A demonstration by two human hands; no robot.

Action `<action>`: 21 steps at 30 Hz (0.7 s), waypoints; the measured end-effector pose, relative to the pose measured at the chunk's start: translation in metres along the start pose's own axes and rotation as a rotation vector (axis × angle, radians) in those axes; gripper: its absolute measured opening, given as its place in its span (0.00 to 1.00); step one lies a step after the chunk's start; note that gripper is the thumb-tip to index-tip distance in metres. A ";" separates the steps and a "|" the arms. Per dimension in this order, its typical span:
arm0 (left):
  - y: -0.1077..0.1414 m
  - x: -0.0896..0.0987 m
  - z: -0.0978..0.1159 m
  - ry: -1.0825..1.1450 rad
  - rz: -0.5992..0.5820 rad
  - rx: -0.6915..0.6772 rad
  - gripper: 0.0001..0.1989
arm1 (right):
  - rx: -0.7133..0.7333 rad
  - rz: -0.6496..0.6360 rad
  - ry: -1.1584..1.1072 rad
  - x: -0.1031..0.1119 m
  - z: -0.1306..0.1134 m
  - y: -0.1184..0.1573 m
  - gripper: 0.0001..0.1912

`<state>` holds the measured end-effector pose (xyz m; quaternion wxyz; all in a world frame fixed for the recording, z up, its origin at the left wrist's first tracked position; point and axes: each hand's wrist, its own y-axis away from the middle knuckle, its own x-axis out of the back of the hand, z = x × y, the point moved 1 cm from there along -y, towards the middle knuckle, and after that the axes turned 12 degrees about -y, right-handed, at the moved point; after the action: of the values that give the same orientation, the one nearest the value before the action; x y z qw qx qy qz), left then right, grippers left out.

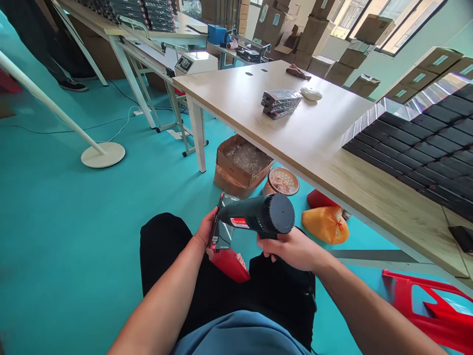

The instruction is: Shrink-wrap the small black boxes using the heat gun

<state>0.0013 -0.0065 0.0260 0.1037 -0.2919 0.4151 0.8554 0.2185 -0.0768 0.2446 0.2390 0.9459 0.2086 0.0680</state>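
Observation:
My right hand (286, 246) is closed round the handle of a dark green heat gun (258, 215), which has a red and white label on its barrel. The gun's nozzle points left, at a flat dark box (222, 231) with white and red print. My left hand (209, 227) grips that box by its left edge and holds it tilted above my lap. Part of the box is hidden behind the gun. Below the box a red object (231, 265) shows between my knees.
A wooden table (321, 143) at the right bears wrapped black boxes (281, 102) and a large stack (424, 138). On the floor are a carton of plastic (242, 165), a round bin (283, 181), an orange bag (325, 224) and a red stool (432, 305). A person's legs (40, 39) stand at upper left.

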 end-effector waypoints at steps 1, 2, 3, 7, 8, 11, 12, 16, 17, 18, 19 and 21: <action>0.001 0.000 0.000 -0.006 -0.002 0.000 0.22 | -0.020 -0.009 0.003 0.003 -0.003 -0.002 0.08; 0.001 0.000 0.000 -0.014 -0.002 -0.007 0.22 | -0.039 -0.037 0.007 0.006 -0.007 -0.005 0.09; 0.002 0.000 0.000 -0.023 -0.007 -0.010 0.23 | -0.047 -0.056 0.004 0.010 -0.011 -0.008 0.10; 0.003 0.000 0.002 -0.018 -0.038 0.012 0.28 | 0.032 0.153 -0.076 0.034 -0.019 -0.022 0.14; 0.002 0.000 0.003 -0.001 -0.039 0.017 0.28 | 0.043 0.202 -0.083 0.039 -0.017 -0.024 0.15; 0.002 0.002 0.004 0.036 -0.039 0.008 0.27 | 0.013 0.166 -0.070 0.048 -0.006 -0.022 0.15; 0.003 0.002 0.004 0.043 -0.035 -0.005 0.26 | -0.012 0.123 -0.068 0.049 -0.002 -0.019 0.14; 0.003 0.000 0.005 0.073 -0.009 -0.015 0.23 | -0.192 -0.097 0.029 0.042 0.013 -0.002 0.12; 0.004 -0.001 0.005 0.075 -0.011 -0.007 0.23 | -0.237 -0.148 0.063 0.040 0.015 0.000 0.11; 0.005 -0.003 0.006 0.071 -0.012 0.004 0.23 | -0.261 -0.179 0.082 0.038 0.016 0.001 0.11; 0.006 -0.005 0.006 0.058 -0.009 0.013 0.23 | -0.255 -0.171 0.071 0.036 0.017 0.000 0.11; 0.008 -0.008 0.008 0.029 0.004 0.029 0.25 | -0.162 -0.045 -0.022 0.035 0.017 -0.004 0.13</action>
<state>0.0013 -0.0052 0.0395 0.1000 -0.3020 0.4297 0.8451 0.2522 -0.0663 0.2288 0.3183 0.9194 0.2207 0.0688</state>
